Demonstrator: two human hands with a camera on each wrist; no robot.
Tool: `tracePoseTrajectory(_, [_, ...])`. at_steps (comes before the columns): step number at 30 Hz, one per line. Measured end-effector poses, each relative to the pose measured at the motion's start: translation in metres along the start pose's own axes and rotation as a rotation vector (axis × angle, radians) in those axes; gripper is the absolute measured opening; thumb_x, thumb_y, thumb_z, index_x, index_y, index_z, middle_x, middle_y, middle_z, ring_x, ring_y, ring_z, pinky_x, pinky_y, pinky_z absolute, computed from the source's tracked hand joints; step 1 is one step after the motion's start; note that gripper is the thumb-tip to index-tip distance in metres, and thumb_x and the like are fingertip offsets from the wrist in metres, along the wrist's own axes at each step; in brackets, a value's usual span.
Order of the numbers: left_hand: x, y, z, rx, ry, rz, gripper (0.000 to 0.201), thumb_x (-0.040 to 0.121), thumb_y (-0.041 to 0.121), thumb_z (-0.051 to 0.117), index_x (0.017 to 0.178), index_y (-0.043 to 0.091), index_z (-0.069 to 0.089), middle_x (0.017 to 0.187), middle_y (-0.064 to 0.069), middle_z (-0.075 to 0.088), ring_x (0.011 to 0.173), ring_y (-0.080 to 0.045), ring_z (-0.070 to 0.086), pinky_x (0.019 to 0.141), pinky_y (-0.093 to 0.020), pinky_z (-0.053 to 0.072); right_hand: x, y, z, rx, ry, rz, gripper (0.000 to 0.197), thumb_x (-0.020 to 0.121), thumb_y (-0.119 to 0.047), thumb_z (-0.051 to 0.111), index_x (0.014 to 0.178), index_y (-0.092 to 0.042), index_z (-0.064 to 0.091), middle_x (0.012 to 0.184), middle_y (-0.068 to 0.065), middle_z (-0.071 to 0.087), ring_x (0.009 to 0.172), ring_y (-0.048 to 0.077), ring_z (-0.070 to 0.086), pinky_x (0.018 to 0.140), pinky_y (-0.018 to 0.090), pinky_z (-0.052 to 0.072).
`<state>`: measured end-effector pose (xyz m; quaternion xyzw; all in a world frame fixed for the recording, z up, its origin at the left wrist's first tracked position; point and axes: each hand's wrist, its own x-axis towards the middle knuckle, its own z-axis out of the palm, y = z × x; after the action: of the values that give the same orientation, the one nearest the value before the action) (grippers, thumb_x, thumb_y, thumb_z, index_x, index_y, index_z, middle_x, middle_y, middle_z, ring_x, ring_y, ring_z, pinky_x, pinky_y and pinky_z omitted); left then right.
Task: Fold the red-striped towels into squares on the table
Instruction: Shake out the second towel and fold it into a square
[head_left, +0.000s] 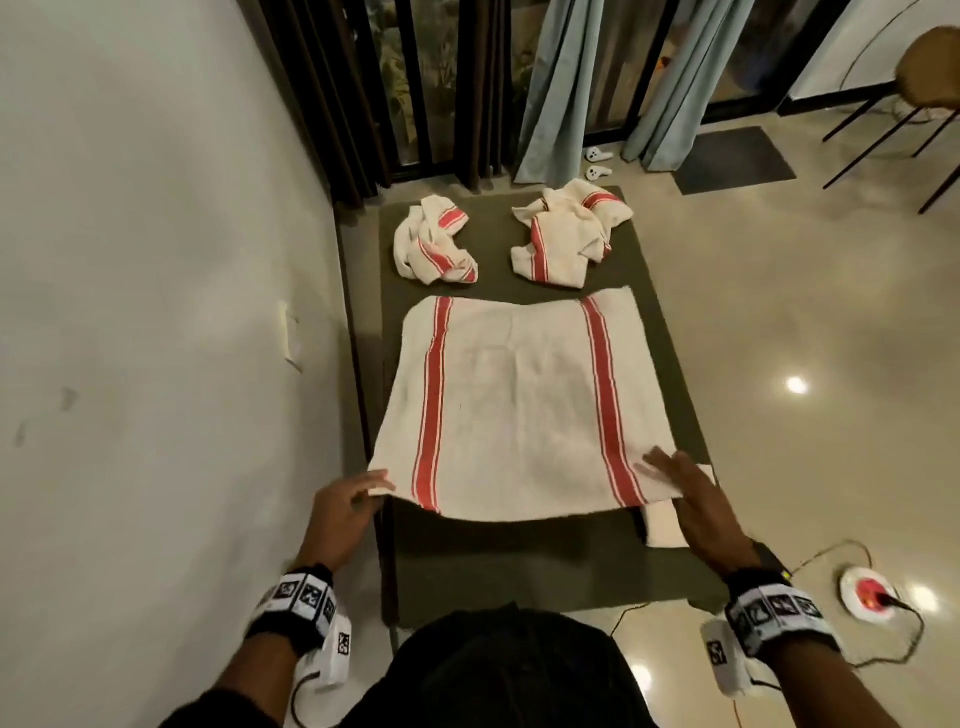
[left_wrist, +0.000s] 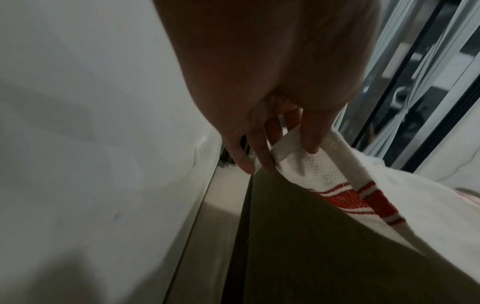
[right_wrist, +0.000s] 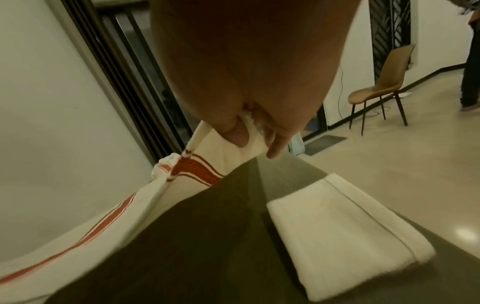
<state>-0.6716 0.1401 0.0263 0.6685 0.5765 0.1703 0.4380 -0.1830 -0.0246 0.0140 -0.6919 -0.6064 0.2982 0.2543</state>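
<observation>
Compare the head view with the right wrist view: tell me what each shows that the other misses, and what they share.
Head only: the left hand pinching the spread towel's near left corner, and one crumpled towel at the table's far left. Right wrist only: a person's legs on the floor beyond the chair. Both: the right hand gripping the near right corner, the folded towel, another crumpled towel and the dark table.

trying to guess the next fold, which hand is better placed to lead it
Neither clearly: the left hand and right hand each pinch a near corner of the spread towel, lifted off the table. Likely both carry the edge forward together. The right has a folded towel beside it.
</observation>
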Motion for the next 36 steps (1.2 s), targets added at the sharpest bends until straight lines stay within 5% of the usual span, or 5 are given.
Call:
tracePoseTrajectory(5, [-0.019, -0.044, 0.039, 0.073, -0.191, -0.122, 0.028, 0.096, -0.001, 0.066, 0.098, 0.022, 0.082, 0.131, -0.005, 0.071, 0.124, -0.022, 0.066, 0.104, -0.024, 0.042, -0.03, 0.028, 0.038, -0.055, -0.109, 0.106, 0.061, 0.101, -0.045, 0.027, 0.148, -0.014, 0.053, 0.156, -0.011, 0.042, 0.151, 0.039, 0.033, 0.119, 0.065, 0.033])
tracePoseTrajectory(12, [-0.054, -0.069, 0.05, 0.149, -0.252, -0.262, 0.026, 0.097, 0.005, 0.067, 0.092, 0.024, 0.085, 0.125, -0.001, 0.075, 0.117, -0.017, 0.069, 0.102, -0.023, 0.045, -0.074, 0.049, 0.035, -0.16, -0.327, 0.193, 0.059, 0.103, -0.004, 0.046, 0.149, -0.04, 0.039, 0.164, -0.014, 0.028, 0.156, 0.018, 0.015, 0.127, 0.042, 0.02])
tracePoseTrajectory(19, [-0.046, -0.052, 0.038, 0.157, -0.285, -0.325, 0.03, 0.097, 0.007, 0.068, 0.089, 0.033, 0.08, 0.092, 0.012, 0.081, 0.092, -0.009, 0.076, 0.078, -0.02, 0.053, -0.085, 0.055, 0.02, -0.1, -0.402, 0.133, 0.051, 0.103, -0.017, 0.049, 0.147, -0.043, 0.043, 0.151, -0.029, 0.042, 0.14, -0.018, 0.035, 0.121, 0.034, 0.038])
tracePoseTrajectory(27, [0.059, 0.031, -0.001, -0.021, 0.036, -0.218, 0.031, 0.097, 0.001, 0.065, 0.096, 0.032, 0.07, 0.065, 0.014, 0.073, 0.056, -0.008, 0.065, 0.052, -0.022, 0.053, 0.031, 0.006, -0.062, 0.291, -0.124, 0.351, 0.023, 0.108, -0.003, 0.046, 0.117, -0.019, 0.059, 0.075, 0.019, 0.072, 0.062, 0.034, 0.071, 0.06, 0.046, 0.06])
tracePoseTrajectory(36, [0.212, 0.035, 0.004, 0.034, 0.172, -0.269, 0.011, 0.092, 0.009, 0.068, 0.095, 0.01, 0.079, 0.069, -0.007, 0.072, 0.069, -0.027, 0.068, 0.075, -0.036, 0.054, 0.176, 0.04, -0.065, 0.193, -0.015, 0.462, 0.017, 0.109, -0.016, 0.051, 0.098, -0.011, 0.063, 0.07, 0.017, 0.069, 0.062, 0.04, 0.072, 0.065, 0.05, 0.062])
